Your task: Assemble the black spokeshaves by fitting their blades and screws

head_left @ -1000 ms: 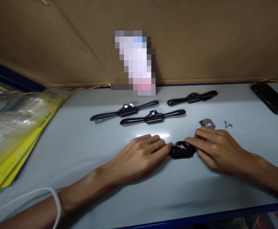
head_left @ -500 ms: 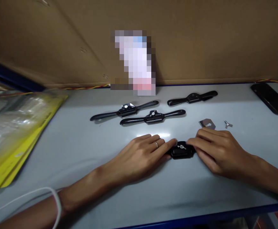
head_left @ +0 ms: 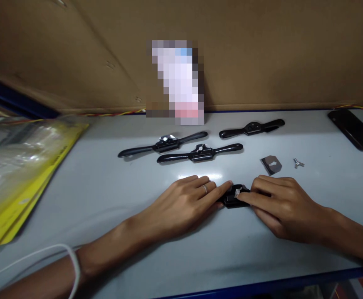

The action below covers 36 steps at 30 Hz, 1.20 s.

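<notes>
Head view: left hand (head_left: 189,200), right hand (head_left: 285,203), grip holding black tool (head_left: 231,202), right fingertip (head_left: 243,197) at wing screw (head_left: 238,192)

Dim light washed the gray tabletop (head_left: 144,187), where white glare flared just beyond the left hand (head_left: 184,199) and soft shadows flanked the left forearm (head_left: 115,241). Highlights streaked clear plastic packaging (head_left: 28,153), blurred at left; coarse pixelation masked an object (head_left: 181,83) behind.

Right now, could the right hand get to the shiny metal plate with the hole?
Probably yes: the metal plate lies just beyond the right hand, nothing visible between them, though it'd have to leave the black tool.
</notes>
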Each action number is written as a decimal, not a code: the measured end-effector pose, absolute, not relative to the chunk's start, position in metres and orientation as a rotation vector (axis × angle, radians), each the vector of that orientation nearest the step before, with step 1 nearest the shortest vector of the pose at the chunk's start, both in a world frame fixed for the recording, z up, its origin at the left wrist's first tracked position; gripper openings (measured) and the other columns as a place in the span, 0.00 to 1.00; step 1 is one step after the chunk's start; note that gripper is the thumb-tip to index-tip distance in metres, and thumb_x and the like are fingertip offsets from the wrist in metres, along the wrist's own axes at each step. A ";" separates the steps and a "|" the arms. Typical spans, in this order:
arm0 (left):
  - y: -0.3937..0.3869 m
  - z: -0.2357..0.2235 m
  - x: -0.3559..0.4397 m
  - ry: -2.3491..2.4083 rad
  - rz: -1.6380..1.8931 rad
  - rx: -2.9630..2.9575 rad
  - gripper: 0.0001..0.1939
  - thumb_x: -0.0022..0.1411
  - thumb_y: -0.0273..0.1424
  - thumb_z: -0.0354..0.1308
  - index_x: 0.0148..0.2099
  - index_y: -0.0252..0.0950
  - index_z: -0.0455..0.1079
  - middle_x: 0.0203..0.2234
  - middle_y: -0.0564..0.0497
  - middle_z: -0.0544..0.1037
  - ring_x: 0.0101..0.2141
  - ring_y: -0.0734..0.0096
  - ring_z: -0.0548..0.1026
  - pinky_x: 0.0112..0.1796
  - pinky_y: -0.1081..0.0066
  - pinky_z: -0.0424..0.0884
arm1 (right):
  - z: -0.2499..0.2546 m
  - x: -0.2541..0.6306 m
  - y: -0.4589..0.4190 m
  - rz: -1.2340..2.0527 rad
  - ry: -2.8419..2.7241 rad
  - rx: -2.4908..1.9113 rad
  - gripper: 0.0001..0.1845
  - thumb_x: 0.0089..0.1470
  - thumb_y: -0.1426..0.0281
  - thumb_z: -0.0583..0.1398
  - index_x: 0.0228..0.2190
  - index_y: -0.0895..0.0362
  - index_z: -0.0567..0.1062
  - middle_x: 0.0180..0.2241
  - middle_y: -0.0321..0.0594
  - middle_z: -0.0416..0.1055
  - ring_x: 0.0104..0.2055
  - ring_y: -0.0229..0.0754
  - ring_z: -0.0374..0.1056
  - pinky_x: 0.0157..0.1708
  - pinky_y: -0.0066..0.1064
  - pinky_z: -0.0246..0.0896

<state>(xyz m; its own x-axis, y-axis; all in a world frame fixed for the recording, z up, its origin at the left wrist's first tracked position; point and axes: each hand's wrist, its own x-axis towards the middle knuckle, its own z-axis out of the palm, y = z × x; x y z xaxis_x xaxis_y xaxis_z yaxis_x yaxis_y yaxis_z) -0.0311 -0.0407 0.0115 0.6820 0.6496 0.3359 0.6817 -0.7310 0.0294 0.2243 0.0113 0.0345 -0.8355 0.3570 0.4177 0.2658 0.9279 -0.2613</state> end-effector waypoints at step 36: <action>-0.041 0.012 -0.031 -1.101 -0.510 -2.779 0.15 0.79 0.31 0.43 0.60 0.29 0.60 0.28 0.51 0.77 0.28 0.67 0.74 0.28 0.68 0.69 | 0.033 0.215 0.010 0.217 -2.560 -0.410 0.15 0.62 0.78 0.55 0.28 0.60 0.79 0.23 0.36 0.65 0.24 0.36 0.58 0.23 0.31 0.52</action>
<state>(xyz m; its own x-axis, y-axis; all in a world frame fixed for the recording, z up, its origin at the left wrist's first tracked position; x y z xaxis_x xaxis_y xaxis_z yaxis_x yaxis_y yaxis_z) -0.0306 -0.0412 0.0124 0.6809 0.6451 0.3469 0.6817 -0.7313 0.0220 0.2154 0.0096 0.0332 -0.8116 0.3311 0.4813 0.2454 0.9409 -0.2334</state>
